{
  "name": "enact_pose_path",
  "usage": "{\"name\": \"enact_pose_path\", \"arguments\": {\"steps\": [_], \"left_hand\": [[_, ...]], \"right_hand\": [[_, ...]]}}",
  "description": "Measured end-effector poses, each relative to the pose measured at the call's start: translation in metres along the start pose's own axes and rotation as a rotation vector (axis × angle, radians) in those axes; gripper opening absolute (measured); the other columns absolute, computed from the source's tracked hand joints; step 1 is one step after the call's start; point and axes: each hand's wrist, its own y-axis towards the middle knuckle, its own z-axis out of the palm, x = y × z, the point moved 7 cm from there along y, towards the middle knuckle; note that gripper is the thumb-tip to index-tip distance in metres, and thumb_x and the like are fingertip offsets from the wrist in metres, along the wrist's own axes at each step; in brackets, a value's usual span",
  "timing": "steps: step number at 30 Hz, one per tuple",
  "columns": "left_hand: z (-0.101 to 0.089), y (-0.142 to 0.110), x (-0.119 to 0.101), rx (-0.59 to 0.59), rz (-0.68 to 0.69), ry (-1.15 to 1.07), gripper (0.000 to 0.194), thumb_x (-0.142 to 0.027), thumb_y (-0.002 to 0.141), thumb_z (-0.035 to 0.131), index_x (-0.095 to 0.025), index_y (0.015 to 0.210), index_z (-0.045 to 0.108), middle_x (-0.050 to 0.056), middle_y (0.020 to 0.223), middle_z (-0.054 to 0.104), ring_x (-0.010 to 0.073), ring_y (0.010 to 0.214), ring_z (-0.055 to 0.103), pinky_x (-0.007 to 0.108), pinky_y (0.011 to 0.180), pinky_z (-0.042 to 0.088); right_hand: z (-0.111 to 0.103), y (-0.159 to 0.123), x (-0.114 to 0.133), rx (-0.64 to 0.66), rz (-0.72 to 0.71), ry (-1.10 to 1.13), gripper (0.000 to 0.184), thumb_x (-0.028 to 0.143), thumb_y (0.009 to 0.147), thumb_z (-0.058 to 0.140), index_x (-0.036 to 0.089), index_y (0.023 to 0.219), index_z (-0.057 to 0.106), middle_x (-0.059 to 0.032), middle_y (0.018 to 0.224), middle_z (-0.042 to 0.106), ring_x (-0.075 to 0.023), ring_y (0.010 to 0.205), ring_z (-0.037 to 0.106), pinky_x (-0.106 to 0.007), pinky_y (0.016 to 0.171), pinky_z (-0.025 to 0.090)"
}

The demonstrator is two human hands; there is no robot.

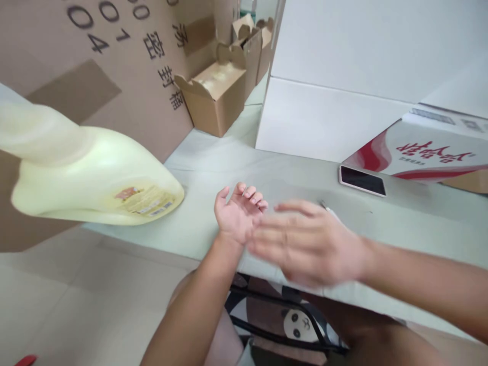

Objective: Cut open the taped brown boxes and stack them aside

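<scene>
Palm up, my left hand point(237, 213) hovers over the pale table with its fingers apart and slightly curled, nothing in it. My right hand point(308, 243), a little smeared by motion, is stretched out flat with its fingertips in front of the left palm's edge. Whether the two hands touch I cannot tell. To the left stands a large pale yellow bottle point(91, 178) with a printed label on its lower part; neither hand is on it. A phone point(362, 180) with a dark screen lies on the table beyond my right hand.
Behind the bottle rises a big cardboard box point(133, 91) with black print. Small brown cartons point(219, 96) stand at the back. White boxes point(335, 117) and a red-and-white carton point(430, 147) line the back right. Below the table edge, a panda-patterned bag point(301, 325) shows.
</scene>
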Motion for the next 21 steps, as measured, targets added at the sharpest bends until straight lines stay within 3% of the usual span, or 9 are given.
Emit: {"name": "enact_pose_path", "arguments": {"steps": [3,6,10,15,19,21], "left_hand": [[-0.003,0.0,-0.004,-0.071,0.024,0.004,0.037,-0.042,0.099,0.037,-0.02,0.074,0.053,-0.001,0.068,0.049,0.0129,0.057,0.051,0.027,0.059,0.046],[0.004,0.001,-0.007,0.018,0.028,-0.027,0.036,-0.043,0.097,0.041,-0.02,0.071,0.05,-0.002,0.066,0.043,0.0114,0.054,0.046,0.025,0.056,0.042],[0.006,0.004,-0.012,0.039,0.026,-0.057,0.035,-0.042,0.095,0.041,-0.019,0.07,0.049,-0.002,0.067,0.043,0.0114,0.055,0.047,0.026,0.057,0.044],[0.007,0.005,-0.015,0.014,0.032,-0.057,0.034,-0.041,0.093,0.04,-0.019,0.069,0.051,-0.002,0.066,0.04,0.0109,0.054,0.043,0.026,0.056,0.041],[0.005,0.001,-0.013,0.049,0.062,0.115,0.03,-0.04,0.089,0.043,-0.02,0.068,0.051,-0.002,0.066,0.039,0.0124,0.057,0.041,0.027,0.06,0.039],[0.001,-0.003,-0.02,0.033,0.208,0.398,0.027,-0.039,0.086,0.05,-0.021,0.067,0.051,-0.001,0.066,0.04,0.0139,0.06,0.041,0.029,0.063,0.038]], "right_hand": [[0.022,0.037,-0.089,-0.055,0.094,-0.073,0.04,0.022,0.101,0.047,0.016,0.137,0.064,-0.0117,0.138,0.072,-0.0237,0.132,0.067,-0.042,0.109,0.057],[0.047,0.08,-0.168,-0.024,0.288,-0.126,0.046,0.017,0.093,0.048,0.014,0.136,0.063,-0.0172,0.153,0.059,-0.0303,0.139,0.06,-0.05,0.116,0.052],[0.077,0.129,-0.243,0.06,0.592,-0.106,0.06,0.014,0.085,0.052,0.013,0.145,0.055,-0.0166,0.155,0.055,-0.0344,0.139,0.058,-0.055,0.113,0.053],[0.118,0.16,-0.293,0.148,0.776,0.005,0.042,0.019,0.079,0.064,0.022,0.12,0.07,-0.0066,0.172,0.034,-0.0366,0.142,0.057,-0.054,0.116,0.053],[0.133,0.163,-0.304,0.023,0.773,0.013,0.043,0.018,0.078,0.064,0.021,0.121,0.069,-0.0102,0.161,0.051,-0.0349,0.14,0.057,-0.049,0.121,0.048],[0.127,0.154,-0.296,-0.059,0.75,-0.005,0.039,0.018,0.078,0.062,0.022,0.116,0.07,-0.0107,0.15,0.061,-0.0336,0.132,0.062,-0.048,0.116,0.051]]}}
